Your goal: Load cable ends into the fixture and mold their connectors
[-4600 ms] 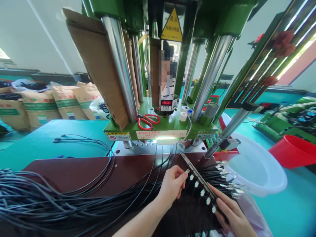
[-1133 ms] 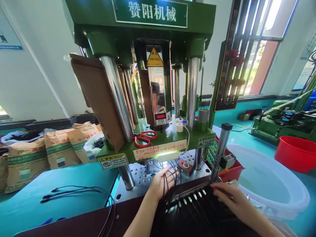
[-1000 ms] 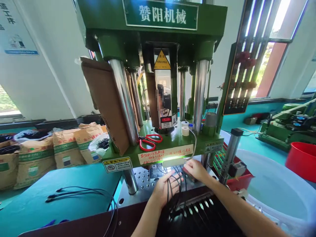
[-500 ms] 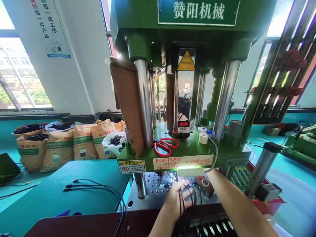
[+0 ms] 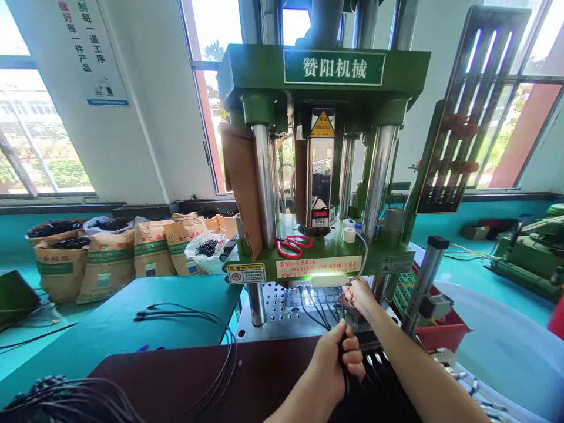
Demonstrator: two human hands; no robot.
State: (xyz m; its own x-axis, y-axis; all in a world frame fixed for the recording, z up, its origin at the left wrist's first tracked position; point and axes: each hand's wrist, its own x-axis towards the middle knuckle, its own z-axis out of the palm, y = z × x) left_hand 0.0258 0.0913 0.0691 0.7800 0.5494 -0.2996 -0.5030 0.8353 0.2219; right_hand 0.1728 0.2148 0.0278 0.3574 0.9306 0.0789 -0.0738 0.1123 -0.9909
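Note:
My left hand (image 5: 337, 361) is closed around a bundle of thin black cables (image 5: 324, 320) in front of the green press (image 5: 251, 76). From the hand, the cables fan out to the metal mould area (image 5: 293, 298) under the press plate. My right hand (image 5: 359, 296) reaches below the plate's right side, beside a dark reddish-brown block (image 5: 352, 310). Its fingers are curled together, and whatever they hold is too small to make out. A lit lamp (image 5: 329, 281) hangs just above the cable ends.
Red-handled scissors (image 5: 294, 247) and white tape rolls (image 5: 349, 234) lie on the press plate. More black cables (image 5: 180, 315) rest on the teal table (image 5: 118, 329) at left, and a cable pile (image 5: 66, 399) sits lower left. A red bin (image 5: 445, 332) stands at right.
My view has drawn back from the press. The left hand's spread fingers have closed around the cables, which are pulled toward me. My right hand, hidden before, now shows beneath the plate.

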